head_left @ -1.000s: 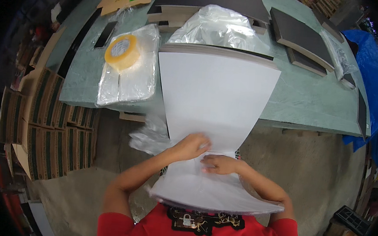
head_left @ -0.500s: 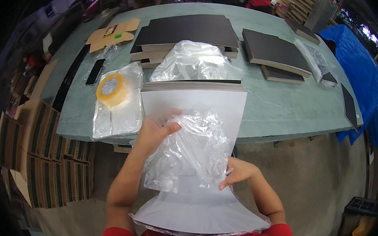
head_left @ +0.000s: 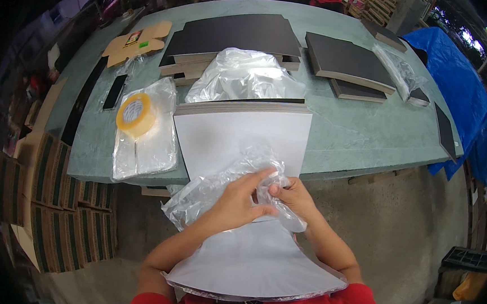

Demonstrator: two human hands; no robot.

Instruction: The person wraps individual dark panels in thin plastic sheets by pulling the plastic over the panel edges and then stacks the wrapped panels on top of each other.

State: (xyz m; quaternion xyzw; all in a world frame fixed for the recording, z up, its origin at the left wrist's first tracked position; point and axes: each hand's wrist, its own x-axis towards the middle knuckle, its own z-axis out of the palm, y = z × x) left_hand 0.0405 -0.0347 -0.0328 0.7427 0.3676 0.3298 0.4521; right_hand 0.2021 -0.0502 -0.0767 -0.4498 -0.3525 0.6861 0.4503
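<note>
A stack of boards, white-faced with thin layered edges, extends from the table's front edge toward me. A clear plastic bag lies crumpled across it. The bag's film also wraps a white board resting against my body. My left hand grips bunched plastic, its thumb and fingers curved around it. Close beside it, my right hand pinches the same film between thumb and fingers. A loose end of the bag hangs below the right hand.
On the green table lie stacked dark boards, more dark boards, a heap of clear plastic, a tape roll on flat bags, and a phone. Cardboard bundles stand at left, a blue tarp at right.
My left hand has moved right and down, and my right hand up and left, so they now meet at the plastic. The bag has been gathered from a spread-out sheet into a bunch.
</note>
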